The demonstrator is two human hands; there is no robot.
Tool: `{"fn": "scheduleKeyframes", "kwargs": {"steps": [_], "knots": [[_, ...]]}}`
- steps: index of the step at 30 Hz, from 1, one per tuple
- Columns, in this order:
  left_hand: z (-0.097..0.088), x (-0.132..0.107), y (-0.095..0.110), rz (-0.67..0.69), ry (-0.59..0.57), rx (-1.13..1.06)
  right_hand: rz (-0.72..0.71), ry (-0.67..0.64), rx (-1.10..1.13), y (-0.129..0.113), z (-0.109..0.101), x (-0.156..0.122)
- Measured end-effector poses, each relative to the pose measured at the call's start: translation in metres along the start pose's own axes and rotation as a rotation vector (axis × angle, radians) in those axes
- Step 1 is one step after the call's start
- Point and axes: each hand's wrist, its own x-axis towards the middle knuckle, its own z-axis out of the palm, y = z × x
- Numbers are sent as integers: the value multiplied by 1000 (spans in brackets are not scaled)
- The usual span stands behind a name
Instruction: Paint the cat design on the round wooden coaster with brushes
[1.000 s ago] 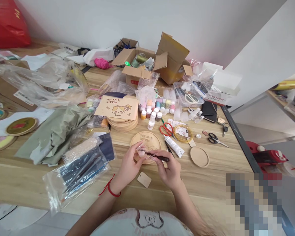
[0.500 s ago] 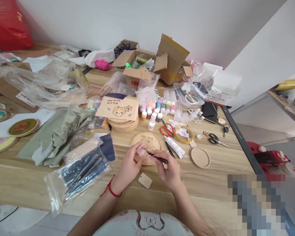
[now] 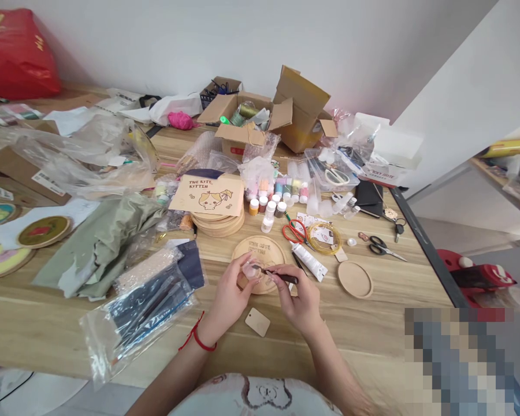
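Observation:
Above the round wooden plaque (image 3: 260, 241), my left hand (image 3: 233, 292) grips a small translucent cup (image 3: 250, 270) between thumb and fingers. Pinched in my right hand (image 3: 300, 299) is a slim dark-handled tool with a small flat tip (image 3: 288, 278), like a palette knife. Its tip points left, at the mouth of the cup; whether it touches the inside I cannot tell. Faint lettering and outlines show on the plaque, partly hidden under my hands. A wooden tag (image 3: 257, 322) with a hole lies just in front of it.
Behind the plaque stand several paint bottles (image 3: 267, 224) and a stack of wooden discs (image 3: 219, 227) under a kitten card (image 3: 207, 195). To the right lie a white tube (image 3: 311, 263), red scissors (image 3: 293, 232), a wire coil (image 3: 325, 238) and a wooden ring (image 3: 355, 280). Plastic-bagged brushes (image 3: 143, 315) lie left.
The tool's tip has shifted slightly against the cup, and its handle shows lower at the right. Both hands stay almost in place, still holding the same things.

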Motion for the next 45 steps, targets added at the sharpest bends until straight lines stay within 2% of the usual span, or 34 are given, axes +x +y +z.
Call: {"fn": "scheduleKeyframes", "kwargs": {"steps": [3, 18, 22, 31, 40, 45], "knots": [[-1, 0, 0, 4, -5, 1, 22, -18, -11, -1, 0, 1], [1, 0, 5, -16, 14, -51, 78, 100, 50, -2, 1, 3], [0, 1, 5, -17, 11, -33, 48, 54, 52, -2, 1, 3], [-1, 1, 6, 14, 32, -7, 92, 118, 76, 0, 4, 2], [-2, -1, 1, 4, 22, 70, 123, 101, 80, 3, 4, 2], [-3, 2, 2, 31, 45, 51, 131, 137, 113, 5, 6, 2]]}}
